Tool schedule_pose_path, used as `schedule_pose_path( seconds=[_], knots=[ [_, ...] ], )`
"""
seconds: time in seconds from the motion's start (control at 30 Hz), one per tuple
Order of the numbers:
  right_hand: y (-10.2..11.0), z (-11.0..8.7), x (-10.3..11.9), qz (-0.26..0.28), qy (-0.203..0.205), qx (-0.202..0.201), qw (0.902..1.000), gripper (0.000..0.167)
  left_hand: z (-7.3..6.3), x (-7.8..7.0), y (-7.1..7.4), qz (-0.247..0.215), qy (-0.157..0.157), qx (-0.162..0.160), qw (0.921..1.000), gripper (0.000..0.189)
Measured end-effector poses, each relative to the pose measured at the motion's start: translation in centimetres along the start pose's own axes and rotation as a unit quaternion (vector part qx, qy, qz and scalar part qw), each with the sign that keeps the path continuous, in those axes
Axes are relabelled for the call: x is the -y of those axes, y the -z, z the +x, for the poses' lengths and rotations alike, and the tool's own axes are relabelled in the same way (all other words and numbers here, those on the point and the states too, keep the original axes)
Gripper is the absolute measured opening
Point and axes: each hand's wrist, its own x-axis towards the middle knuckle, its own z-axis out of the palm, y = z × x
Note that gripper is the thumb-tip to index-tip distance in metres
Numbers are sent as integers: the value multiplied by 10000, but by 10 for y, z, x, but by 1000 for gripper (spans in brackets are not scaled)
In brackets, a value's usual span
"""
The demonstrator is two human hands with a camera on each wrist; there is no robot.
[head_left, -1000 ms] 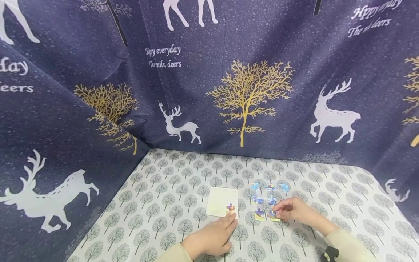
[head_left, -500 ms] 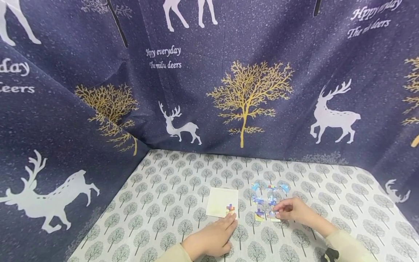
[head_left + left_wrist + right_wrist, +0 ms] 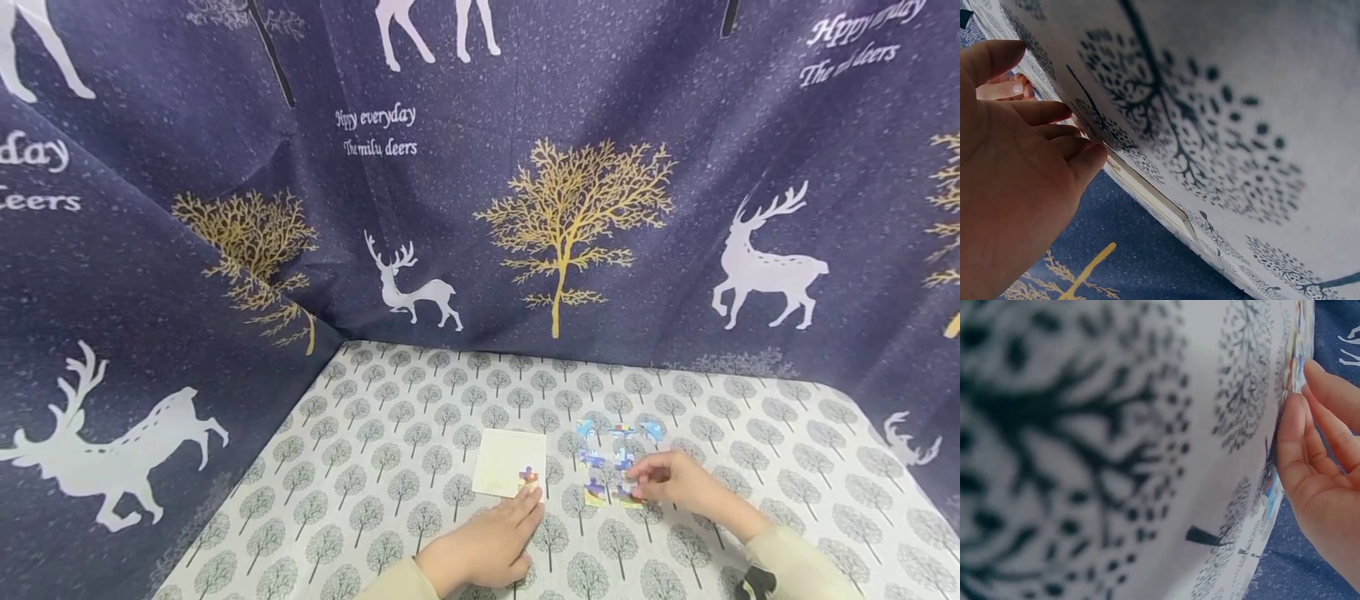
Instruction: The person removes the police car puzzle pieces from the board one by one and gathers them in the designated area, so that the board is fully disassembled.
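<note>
My left hand [image 3: 491, 537] lies on the cloth with straight fingers, its fingertips right at the near edge of a cream puzzle board [image 3: 504, 460]. One colourful jigsaw piece [image 3: 528, 477] sits in the board's lower right corner. In the left wrist view the board [image 3: 1163, 203] shows edge-on beyond the fingers. My right hand [image 3: 671, 479] pinches a purple and yellow jigsaw piece [image 3: 627, 495] between thumb and fingers, at the lower right of a loose group. The fingertips [image 3: 1294, 409] partly hide it. Several other pieces, such as a blue one [image 3: 592, 458], lie spaced out beside it.
A white cloth [image 3: 360, 500] printed with grey trees covers the table. Behind it and at the left hangs a dark blue curtain [image 3: 637, 100] with deer and golden trees. A strip of cloth separates the board from the loose pieces.
The piece at my right fingertips looked paler half a second ago and is darker now, its tilt slightly changed. Both hands and the board have hardly moved.
</note>
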Motion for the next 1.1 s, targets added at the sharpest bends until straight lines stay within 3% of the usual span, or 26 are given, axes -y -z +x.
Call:
schedule_pose_path(
  seconds=[0.23,0.43,0.63,0.93,1.1],
  knots=[
    [-5,7,12,-509,-14,-312,9982,22,-2,3,1,34,-77,-286,9996,62],
    [-15,19,25,-850,121,-530,9949,24,-3,17,2,-159,16,-641,9978,64],
    [-27,33,31,-745,620,-513,9940,25,-4,37,1,-721,385,-908,9925,67],
    [-48,52,42,-604,570,-389,9958,33,-8,69,5,-1318,1001,-1035,9808,71],
    [-62,63,44,-594,689,-251,9955,35,-8,83,8,-1529,1111,-1116,9756,73]
  ],
)
